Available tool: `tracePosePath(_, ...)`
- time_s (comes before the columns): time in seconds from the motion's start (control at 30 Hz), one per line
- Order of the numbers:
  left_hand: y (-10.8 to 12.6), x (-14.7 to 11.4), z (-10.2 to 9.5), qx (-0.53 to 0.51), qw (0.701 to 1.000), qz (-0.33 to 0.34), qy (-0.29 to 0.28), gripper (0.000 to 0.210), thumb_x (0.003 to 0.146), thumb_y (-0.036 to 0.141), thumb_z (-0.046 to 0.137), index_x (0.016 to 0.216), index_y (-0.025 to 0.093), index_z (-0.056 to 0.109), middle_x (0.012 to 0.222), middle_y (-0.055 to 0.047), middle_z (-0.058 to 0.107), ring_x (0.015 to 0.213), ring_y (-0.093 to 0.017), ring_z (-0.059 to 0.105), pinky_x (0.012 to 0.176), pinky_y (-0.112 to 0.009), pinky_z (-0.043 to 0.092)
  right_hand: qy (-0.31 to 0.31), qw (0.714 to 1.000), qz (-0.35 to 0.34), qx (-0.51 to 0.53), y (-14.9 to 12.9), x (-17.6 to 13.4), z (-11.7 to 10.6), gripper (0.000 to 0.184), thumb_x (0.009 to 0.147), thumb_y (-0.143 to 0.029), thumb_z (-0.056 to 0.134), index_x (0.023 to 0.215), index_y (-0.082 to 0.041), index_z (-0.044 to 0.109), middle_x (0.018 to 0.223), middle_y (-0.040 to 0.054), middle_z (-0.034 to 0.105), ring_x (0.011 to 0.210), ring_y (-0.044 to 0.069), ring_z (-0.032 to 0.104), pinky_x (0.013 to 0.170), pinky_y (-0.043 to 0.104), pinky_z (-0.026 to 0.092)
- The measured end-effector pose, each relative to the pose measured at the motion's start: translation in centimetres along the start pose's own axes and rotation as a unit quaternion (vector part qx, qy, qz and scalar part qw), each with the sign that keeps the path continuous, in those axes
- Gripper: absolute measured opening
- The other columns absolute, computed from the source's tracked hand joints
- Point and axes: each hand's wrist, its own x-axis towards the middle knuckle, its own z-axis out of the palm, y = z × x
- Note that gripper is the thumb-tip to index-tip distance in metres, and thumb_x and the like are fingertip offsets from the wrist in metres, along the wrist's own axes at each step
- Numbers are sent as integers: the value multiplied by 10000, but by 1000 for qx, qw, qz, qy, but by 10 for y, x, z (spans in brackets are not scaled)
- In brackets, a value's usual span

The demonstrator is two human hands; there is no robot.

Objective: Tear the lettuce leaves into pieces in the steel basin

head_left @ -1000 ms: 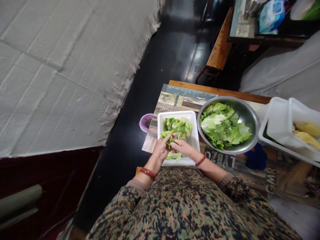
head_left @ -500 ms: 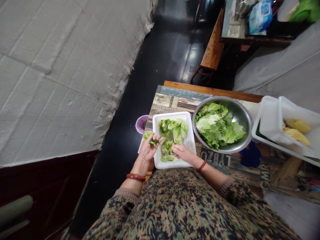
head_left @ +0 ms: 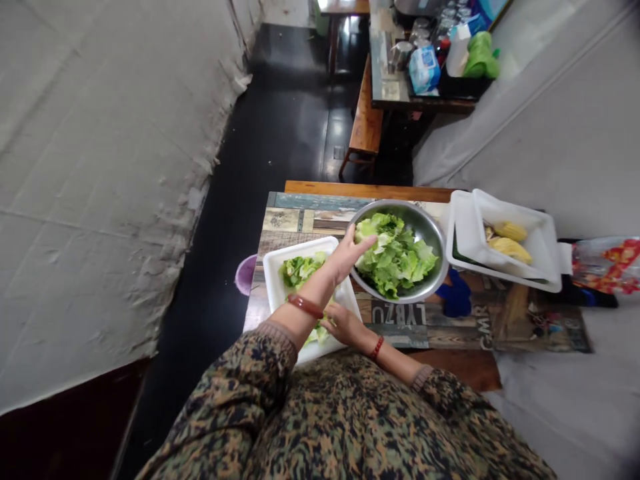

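Observation:
My left hand (head_left: 349,252) reaches across to the left rim of a steel bowl (head_left: 437,283). Its thumb and fingers are spread at the edge of the torn lettuce (head_left: 395,257) heaped inside. Below my left forearm, my right hand (head_left: 344,325) is at the near end of a white tray (head_left: 271,270). The curled fingers there close on a lettuce leaf (head_left: 319,333), partly hidden by the hand. More lettuce pieces (head_left: 300,269) lie at the tray's far end; my left arm covers the middle.
Right of the bowl stand nested white containers (head_left: 457,223) with yellow food pieces (head_left: 510,243). A blue cloth-like item (head_left: 456,295) lies beside the bowl on the patterned table (head_left: 400,333). A purple bin (head_left: 245,275) stands on the floor at left. Beyond are a wooden bench (head_left: 367,127) and another table.
My left hand has moved right, from beside the tray with green lettuce bits in it, to the bowl, where its fingers spread. My right hand stays at the tray. The view has shifted.

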Motion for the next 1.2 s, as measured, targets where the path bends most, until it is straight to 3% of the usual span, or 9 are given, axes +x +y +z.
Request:
tracePosePath(0.07, -2, 9, 7, -6, 1000, -13, -14, 615, 667, 205, 853, 1236, 179, 623, 1329, -140, 614, 1371, -277, 457, 1105, -345, 355, -3, 1000, 11, -8, 0, 0, -4, 237, 859, -157, 597, 1081, -189, 675, 1085, 103, 679, 1021, 241, 640, 910, 380, 520)
tracePosePath(0.17, -6, 10, -11, 9, 1000, -21, 14, 497, 715, 291, 828, 1167, 178, 655, 1286, -147, 642, 1290, -269, 540, 1082, -358, 369, 3, 999, 37, 8, 4, 0, -10, 247, 873, -192, 583, 1099, -188, 681, 1092, 113, 682, 988, 243, 652, 899, 397, 525)
tracePosePath(0.27, -5, -7, -58, 19, 998, -16, 58, 444, 753, 401, 785, 1112, 178, 646, 1153, -141, 701, 1027, -240, 680, 937, -355, 464, 30, 998, 54, 29, 13, 3, -15, 295, 899, -203, 510, 1133, -155, 684, 1123, 144, 692, 1051, 258, 651, 973, 435, 492)
tracePosePath(0.43, -9, -60, -145, 5, 982, -17, 190, 340, 785, 390, 745, 1009, 158, 637, 880, -78, 729, 731, -152, 692, 743, -275, 503, 77, 985, 127, 92, 30, 18, -15, 363, 889, -218, 457, 1167, -152, 681, 1221, 145, 684, 1160, 250, 627, 1048, 441, 454)
tracePosePath(0.57, -35, -102, -179, -17, 968, -47, 248, 322, 784, 352, 751, 1001, 142, 641, 805, -64, 721, 671, -138, 685, 677, -257, 512, 99, 976, 170, 92, 34, 26, -8, 404, 859, -192, 453, 1201, -140, 661, 1247, 148, 662, 1176, 244, 620, 1050, 432, 461)
tracePosePath(0.77, -74, -132, -184, -30, 966, -97, 239, 318, 776, 329, 769, 996, 133, 652, 795, -66, 724, 640, -128, 678, 625, -229, 505, 35, 992, 85, -87, 30, 25, 7, 459, 825, -196, 588, 1282, -191, 630, 1515, 163, 420, 1430, 321, 360, 1154, 513, 334)
tracePosePath(0.87, -77, -132, -185, -35, 967, -95, 236, 304, 782, 335, 764, 985, 139, 652, 780, -59, 719, 636, -125, 678, 619, -225, 501, 28, 991, 73, -106, 25, 32, 10, 473, 826, -183, 585, 1298, -164, 617, 1490, 185, 452, 1383, 320, 424, 1150, 518, 336)
tracePosePath(1.03, -70, -124, -186, -34, 966, -84, 241, 312, 767, 332, 780, 964, 131, 647, 757, -64, 715, 616, -126, 672, 621, -232, 502, 129, 983, 114, 68, 13, 38, -4, 303, 857, -284, 515, 1062, -173, 709, 1200, 137, 683, 1170, 249, 600, 1082, 453, 417)
tracePosePath(1.2, -68, -117, -179, -40, 971, -74, 223, 316, 763, 303, 783, 978, 120, 639, 789, -78, 708, 631, -129, 673, 621, -231, 497, 174, 885, 213, 376, -6, 27, -25, 258, 739, -380, 687, 931, -209, 671, 939, 33, 696, 862, 181, 653, 858, 352, 518)
